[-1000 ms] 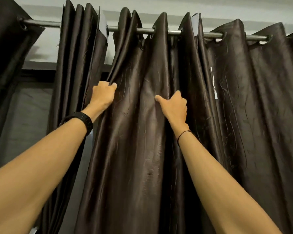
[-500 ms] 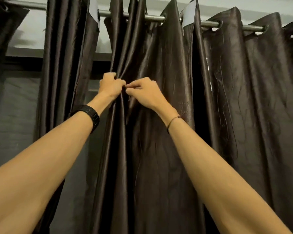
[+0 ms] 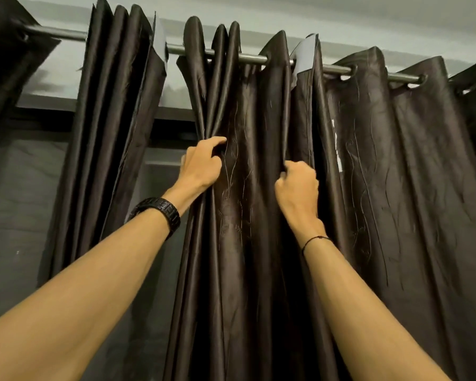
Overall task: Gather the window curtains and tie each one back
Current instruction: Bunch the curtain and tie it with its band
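At the far left a dark brown curtain corner (image 3: 8,64) hangs from the curtain rod (image 3: 253,58), a steel bar that runs left to right across the top and slants downward toward the right. Next comes a bunched curtain (image 3: 113,133), its pleats pressed tight together and running straight up and down, pale lining showing at its top right edge. The dark window (image 3: 19,202) shows behind and between these panels.

A black wristband (image 3: 160,213) circles the left forearm. The left hand (image 3: 201,163) reaches up to the left edge of the middle curtain (image 3: 248,188), its fingers curled into a bundle of narrow gathered folds, with one finger stretched over the front of the cloth. This curtain hangs from the rod by its eyelets, its long axis vertical and its folds falling from top to bottom of the view. A flatter stretch of fabric with thin wavy stitching lies between the hands, which are well apart.

The right hand (image 3: 297,188) is closed in a fist round a vertical fold near the curtain's right edge, at about the same height as the left; a thin cord (image 3: 313,239) sits on that wrist. Farther right the right curtain (image 3: 410,188) hangs spread out in broad, loose waves.
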